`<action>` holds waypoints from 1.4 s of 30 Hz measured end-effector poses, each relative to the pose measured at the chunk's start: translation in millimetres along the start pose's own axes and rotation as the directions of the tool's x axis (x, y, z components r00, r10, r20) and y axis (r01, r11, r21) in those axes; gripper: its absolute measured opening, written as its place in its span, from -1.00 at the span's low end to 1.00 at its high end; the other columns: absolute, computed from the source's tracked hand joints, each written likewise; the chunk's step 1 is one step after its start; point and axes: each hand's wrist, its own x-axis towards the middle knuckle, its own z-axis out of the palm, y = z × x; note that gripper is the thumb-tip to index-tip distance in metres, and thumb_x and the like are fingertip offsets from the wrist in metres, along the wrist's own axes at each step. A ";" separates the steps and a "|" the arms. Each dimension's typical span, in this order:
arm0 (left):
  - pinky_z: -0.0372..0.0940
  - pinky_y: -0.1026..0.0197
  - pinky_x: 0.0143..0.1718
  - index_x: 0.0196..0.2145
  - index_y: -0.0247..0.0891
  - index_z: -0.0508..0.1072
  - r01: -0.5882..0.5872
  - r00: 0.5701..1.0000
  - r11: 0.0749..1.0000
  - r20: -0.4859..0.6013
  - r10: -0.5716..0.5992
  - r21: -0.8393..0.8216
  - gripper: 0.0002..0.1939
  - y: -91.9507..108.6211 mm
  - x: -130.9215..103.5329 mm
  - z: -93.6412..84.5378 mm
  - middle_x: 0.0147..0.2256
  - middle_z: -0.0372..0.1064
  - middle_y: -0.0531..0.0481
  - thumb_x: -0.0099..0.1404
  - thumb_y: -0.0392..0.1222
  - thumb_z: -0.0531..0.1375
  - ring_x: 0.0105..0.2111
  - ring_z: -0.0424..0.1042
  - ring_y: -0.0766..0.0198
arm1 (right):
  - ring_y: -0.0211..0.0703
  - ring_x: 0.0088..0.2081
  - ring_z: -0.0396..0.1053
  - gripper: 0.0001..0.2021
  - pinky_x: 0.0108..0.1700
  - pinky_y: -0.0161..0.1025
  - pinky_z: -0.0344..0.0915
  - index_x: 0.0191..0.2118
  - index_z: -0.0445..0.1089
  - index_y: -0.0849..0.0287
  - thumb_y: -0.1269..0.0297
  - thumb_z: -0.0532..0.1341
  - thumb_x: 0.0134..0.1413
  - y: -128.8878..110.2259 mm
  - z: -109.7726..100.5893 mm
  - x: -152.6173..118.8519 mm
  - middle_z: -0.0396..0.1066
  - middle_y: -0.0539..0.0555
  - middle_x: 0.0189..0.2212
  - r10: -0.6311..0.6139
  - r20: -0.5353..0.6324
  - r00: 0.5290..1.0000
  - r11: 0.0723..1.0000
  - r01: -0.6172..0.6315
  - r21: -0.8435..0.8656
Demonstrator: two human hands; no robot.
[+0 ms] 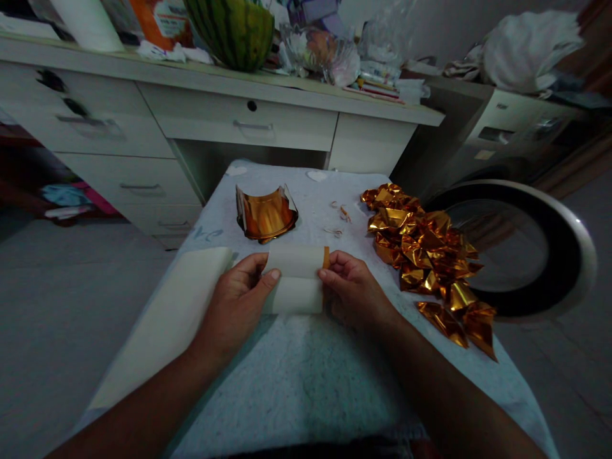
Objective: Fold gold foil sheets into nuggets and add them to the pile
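A pale paper sheet (299, 274) with a crease across it and a gold-orange strip at its right edge is stretched between my hands. My left hand (241, 284) pinches its left side, thumb on top. At the right edge, my right hand (351, 284) pinches it between thumb and fingers. Beyond the paper lies a curved stack of gold foil sheets (268, 213). Several twisted gold foil pieces (425, 245) are heaped on the right of the table. Small thin ties (342, 213) lie between stack and heap.
The cloth-covered table (306, 376) carries a large pale sheet (162, 325) on its left. Behind stands a white drawer counter (287, 121) with a watermelon (234, 32) and clutter. A washing machine (497, 121) with its round door (521, 248) open is at the right.
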 end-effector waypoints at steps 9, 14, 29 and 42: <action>0.07 0.28 -0.50 -0.11 -0.11 0.22 -0.103 0.995 0.873 0.058 0.085 0.476 -0.76 -8.1 -2.5 -2.8 -0.56 0.22 0.21 0.25 -0.17 0.12 -0.57 0.27 0.29 | -0.27 -0.55 0.23 -0.75 -0.45 -0.32 0.07 -0.21 0.22 0.04 0.35 0.27 -0.01 1.9 -8.1 3.2 0.29 -0.17 -0.59 -0.181 -0.136 0.974 0.775 0.056 -0.630; 0.06 0.22 -0.45 -0.32 -0.15 0.37 -0.225 0.974 0.631 0.195 0.118 0.742 -0.93 -7.6 -3.2 -2.3 -0.53 0.29 0.10 0.24 -0.19 0.10 -0.52 0.30 0.22 | -0.25 -0.51 0.25 -0.81 -0.41 -0.28 0.04 -0.29 0.24 0.07 0.43 0.26 0.00 -1.5 -5.2 0.4 0.33 -0.11 -0.55 -0.232 -0.052 0.971 0.519 0.078 -0.851; 0.28 0.10 -0.12 0.03 -0.06 0.42 -0.633 0.773 0.385 0.580 0.257 0.672 -0.59 -39.2 2.4 3.2 -0.10 0.35 -0.02 0.35 -0.39 -0.01 -0.13 0.30 0.15 | -0.31 -0.48 0.26 -0.90 -0.39 -0.35 0.08 -0.32 0.26 0.13 0.49 0.13 0.09 -9.9 -9.5 -0.5 0.31 -0.11 -0.53 -0.151 0.059 0.987 0.424 0.119 -0.898; 0.26 0.04 -0.06 0.09 -0.10 0.38 -0.615 0.784 0.415 0.578 0.227 0.671 -0.55 -33.6 -0.9 6.6 -0.07 0.25 -0.06 0.28 -0.39 0.05 -0.10 0.24 0.13 | -0.21 -0.19 0.26 -0.68 -0.13 -0.28 0.21 -0.19 0.29 0.16 0.61 0.15 -0.11 -34.2 -28.5 -5.7 0.31 0.03 -0.22 0.098 0.384 0.918 0.386 0.321 -0.865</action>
